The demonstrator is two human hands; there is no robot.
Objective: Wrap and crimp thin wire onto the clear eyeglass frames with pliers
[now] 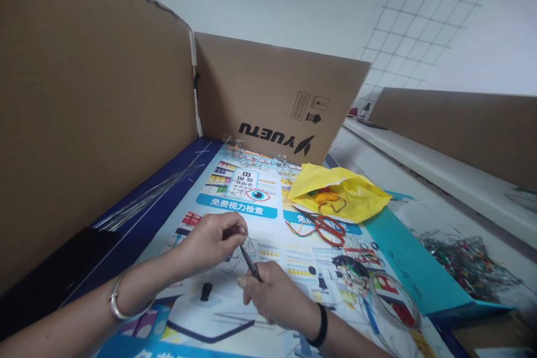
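My left hand (212, 240), with a silver bangle on the wrist, is closed around a thin bent wire shape (237, 254) just above the printed poster (235, 207). My right hand (272, 296), with a black band on the wrist, grips a slim dark tool (250, 262) whose tip touches the wire at my left fingertips. The two hands meet at the middle of the poster.
Cardboard walls (92, 100) stand left and behind. Long straight wires (146, 198) lie at the left. A yellow bag (344, 190), red-handled scissors (329, 228), a clear tape roll (394, 299) and a heap of wire pieces (465, 263) lie to the right.
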